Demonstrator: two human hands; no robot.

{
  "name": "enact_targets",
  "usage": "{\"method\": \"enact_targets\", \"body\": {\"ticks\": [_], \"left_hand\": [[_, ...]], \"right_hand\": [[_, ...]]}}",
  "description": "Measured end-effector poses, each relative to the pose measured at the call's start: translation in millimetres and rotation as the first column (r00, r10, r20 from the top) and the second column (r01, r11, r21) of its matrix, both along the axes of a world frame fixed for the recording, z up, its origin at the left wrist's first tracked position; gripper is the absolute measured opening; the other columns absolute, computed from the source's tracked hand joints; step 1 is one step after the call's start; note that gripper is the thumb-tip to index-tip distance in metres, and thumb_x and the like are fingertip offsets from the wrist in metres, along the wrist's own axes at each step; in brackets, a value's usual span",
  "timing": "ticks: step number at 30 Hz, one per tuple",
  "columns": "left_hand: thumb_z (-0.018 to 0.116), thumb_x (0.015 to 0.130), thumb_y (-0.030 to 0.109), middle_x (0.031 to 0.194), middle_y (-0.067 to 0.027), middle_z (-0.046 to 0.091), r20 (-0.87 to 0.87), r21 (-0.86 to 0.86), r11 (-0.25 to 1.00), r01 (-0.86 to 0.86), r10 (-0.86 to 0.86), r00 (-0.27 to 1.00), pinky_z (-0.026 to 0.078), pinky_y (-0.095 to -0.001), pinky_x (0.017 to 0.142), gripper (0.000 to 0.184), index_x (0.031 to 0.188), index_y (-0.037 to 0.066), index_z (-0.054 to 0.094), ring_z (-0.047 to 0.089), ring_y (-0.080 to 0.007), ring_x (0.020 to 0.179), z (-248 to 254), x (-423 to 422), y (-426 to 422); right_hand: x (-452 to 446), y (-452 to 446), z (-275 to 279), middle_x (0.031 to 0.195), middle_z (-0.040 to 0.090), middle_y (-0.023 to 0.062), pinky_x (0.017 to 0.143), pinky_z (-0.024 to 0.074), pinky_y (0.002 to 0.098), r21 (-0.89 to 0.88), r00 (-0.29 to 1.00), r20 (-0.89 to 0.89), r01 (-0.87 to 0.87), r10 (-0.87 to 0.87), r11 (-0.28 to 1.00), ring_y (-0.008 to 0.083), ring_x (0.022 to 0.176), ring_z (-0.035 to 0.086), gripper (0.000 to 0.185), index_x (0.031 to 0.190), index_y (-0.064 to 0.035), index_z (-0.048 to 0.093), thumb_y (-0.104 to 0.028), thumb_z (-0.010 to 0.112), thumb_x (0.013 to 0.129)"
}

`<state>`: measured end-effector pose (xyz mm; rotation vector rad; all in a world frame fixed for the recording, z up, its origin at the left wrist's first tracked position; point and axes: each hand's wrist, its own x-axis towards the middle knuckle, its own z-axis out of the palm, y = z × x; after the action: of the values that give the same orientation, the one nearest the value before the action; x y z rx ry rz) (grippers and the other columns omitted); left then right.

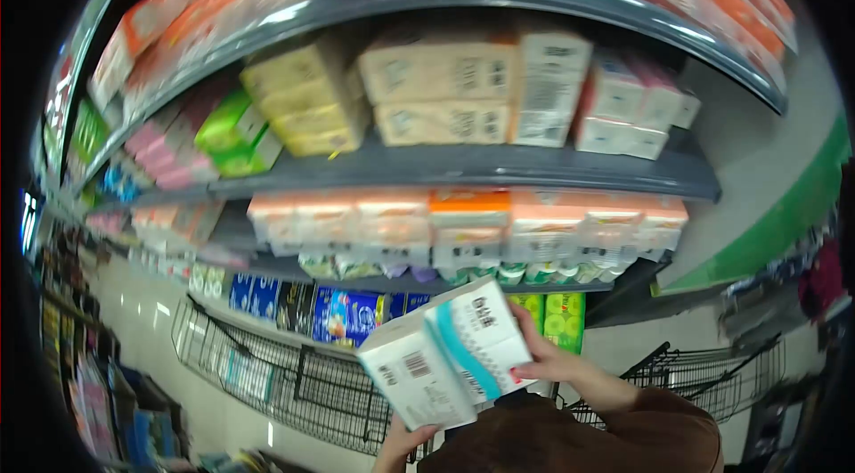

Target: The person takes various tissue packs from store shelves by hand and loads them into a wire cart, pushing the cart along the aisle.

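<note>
A white tissue pack [445,357] with a teal band, dark lettering and a barcode is held tilted in front of my body, below the shelves. My right hand [545,355] grips its right side, fingers closed against the end and red nails showing. Under the lower left corner, my left hand [408,439] holds the pack from below; most of its fingers are hidden behind it. Dark brown sleeves [663,433] cover my arms.
Shelves [427,168] ahead carry beige packs [441,81], yellow packs [303,99] and orange-white packs [374,224]. Green packs [563,317] and blue packs [349,314] stand low down. A wire cart [312,393] is at left, another [712,375] at right.
</note>
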<state>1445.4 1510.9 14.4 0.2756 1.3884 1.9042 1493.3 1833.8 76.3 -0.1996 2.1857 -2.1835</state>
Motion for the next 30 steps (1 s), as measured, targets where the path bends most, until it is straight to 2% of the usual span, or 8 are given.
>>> {"method": "enact_targets", "body": {"ticks": [2,5,8,13,20,24,27,30], "left_hand": [[0.08,0.072,0.015,0.127,-0.0153,0.058,-0.099,-0.057,0.97,0.238,-0.243,0.965,0.045,-0.0371,0.101,0.086,0.142,-0.008,0.034,0.057,-0.0235,0.116,10.4,-19.2,52.0],[0.081,0.073,0.018,0.137,-0.0161,0.047,-0.289,-0.107,0.898,0.426,-0.438,0.851,0.042,-0.0393,0.104,0.096,0.144,-0.004,0.021,0.05,-0.0255,0.124,16.0,-24.3,147.6],[0.08,0.074,0.017,0.153,-0.0167,0.023,-0.372,-0.014,0.843,0.538,-0.504,0.78,0.034,-0.0428,0.11,0.123,0.151,0.001,-0.013,0.032,-0.0283,0.139,34.8,-16.5,240.6],[0.08,0.074,0.018,0.154,-0.0164,0.02,-0.299,0.177,0.796,0.579,-0.517,0.802,0.033,-0.0437,0.111,0.128,0.152,0.007,-0.021,0.029,-0.029,0.14,36.0,-2.9,316.3],[0.076,0.077,0.015,0.152,-0.0157,0.023,-0.183,0.148,0.892,0.427,-0.4,0.898,0.035,-0.0435,0.11,0.122,0.153,0.01,-0.02,0.032,-0.0285,0.139,12.4,27.1,321.0],[0.074,0.079,0.013,0.149,-0.0152,0.028,-0.095,0.119,0.953,0.278,-0.268,0.959,0.035,-0.0423,0.109,0.118,0.154,0.012,-0.017,0.036,-0.0279,0.136,10.6,38.3,303.6],[0.072,0.08,0.012,0.147,-0.0149,0.03,-0.105,0.13,0.975,0.18,-0.167,0.98,0.035,-0.0415,0.109,0.116,0.154,0.014,-0.016,0.038,-0.0277,0.134,16.4,40.2,288.2],[0.07,0.08,0.011,0.146,-0.0149,0.031,-0.085,0.105,0.99,0.097,-0.088,0.992,0.035,-0.0416,0.109,0.112,0.154,0.014,-0.014,0.038,-0.0277,0.134,15.9,43.9,274.0]], "right_hand": [[44.2,48.0,11.9,0.161,0.001,0.0189,0.119,0.0117,0.0394,0.214,0.989,-0.106,0.12,-0.099,0.969,0.0266,0.148,0.004,0.118,0.154,-0.0007,-0.013,-0.023,0.076,0.079],[109.1,106.2,21.1,0.161,-0.002,0.0178,0.119,0.0087,0.0392,-0.002,0.958,-0.064,0.28,-0.28,0.96,0.027,0.149,-0.002,0.121,0.154,-0.0001,-0.014,-0.021,0.077,0.077],[156.0,135.8,54.6,0.159,0.015,0.018,0.118,0.014,0.0393,-0.222,0.798,-0.064,0.575,-0.6,0.788,0.0282,0.147,0.014,0.114,0.156,-0.0002,0.001,-0.021,0.078,0.075],[163.3,234.5,110.4,0.148,0.039,0.0162,0.114,0.0286,0.0358,-0.126,0.369,-0.279,0.901,-0.887,0.415,0.0258,0.138,0.037,0.086,0.15,0.0,0.03,-0.02,0.07,0.076],[30.1,391.3,199.2,0.143,0.033,0.0304,0.106,0.0394,0.0463,0.287,0.071,-0.718,0.937,-0.692,-0.201,0.0492,0.125,0.046,0.072,0.135,-0.0004,0.051,-0.049,0.065,0.084],[-74.5,441.5,204.6,0.139,0.043,0.0292,0.105,0.0397,0.0524,0.485,0.313,-0.84,0.799,-0.443,-0.355,0.047,0.127,0.046,0.06,0.134,-0.0087,0.054,-0.051,0.053,0.092],[-117.3,477.9,201.8,0.137,0.046,0.0301,0.105,0.0393,0.0542,0.411,0.338,-0.897,0.874,-0.284,-0.258,0.0466,0.126,0.047,0.052,0.133,-0.0093,0.055,-0.044,0.052,0.094],[-121.7,508.1,184.5,0.133,0.048,0.0299,0.102,0.041,0.0541,0.303,0.353,-0.933,0.871,0.065,-0.387,0.0463,0.121,0.049,0.049,0.13,-0.0037,0.055,-0.037,0.053,0.094]]}}
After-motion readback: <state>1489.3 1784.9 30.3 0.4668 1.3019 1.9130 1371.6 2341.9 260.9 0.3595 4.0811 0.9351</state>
